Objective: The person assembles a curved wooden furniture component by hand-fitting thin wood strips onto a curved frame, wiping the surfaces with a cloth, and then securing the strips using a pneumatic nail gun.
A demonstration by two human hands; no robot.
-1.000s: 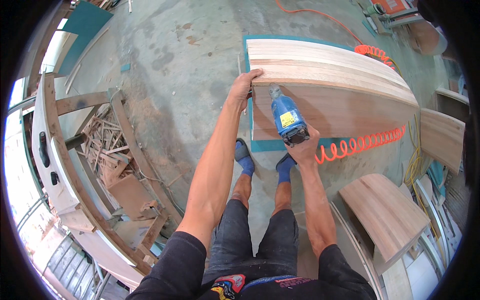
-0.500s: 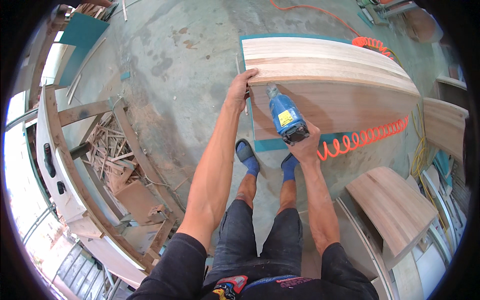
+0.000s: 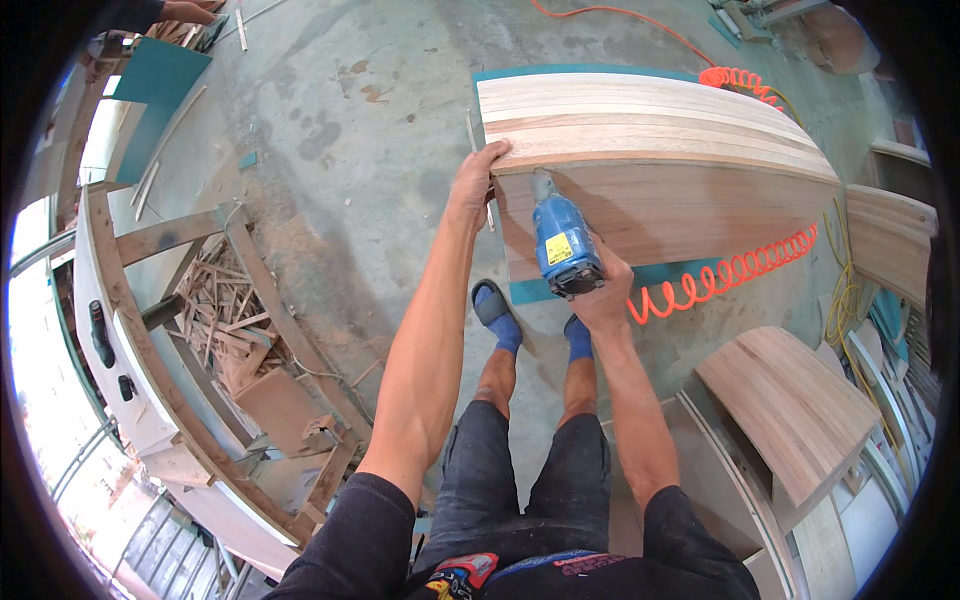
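Note:
My right hand (image 3: 606, 296) grips a blue air nail gun (image 3: 562, 240) with a yellow label. The gun's nose meets the brown side of a large wooden box piece (image 3: 650, 118), just under its top edge. That piece has a pale, slatted, curved top and tapers to the right. My left hand (image 3: 478, 182) is closed round its left corner, thumb on top and the other fingers mostly hidden behind the edge. A coiled orange air hose (image 3: 735, 278) runs from near the gun along the piece's right side. Teal sheeting (image 3: 545, 290) lies beneath the piece.
On the left stands a wooden frame (image 3: 170, 228) with a heap of wood offcuts (image 3: 228, 310) inside. At the lower right are a curved slatted panel (image 3: 790, 405) and an open cabinet (image 3: 700, 490). Yellow cord (image 3: 838, 290) trails at right. Another person's hand (image 3: 188, 12) shows at the upper left.
The nail gun has swung slightly left and stands more upright, its nose still near the same edge. My left hand keeps its hold on the corner. The other person's arm shows more.

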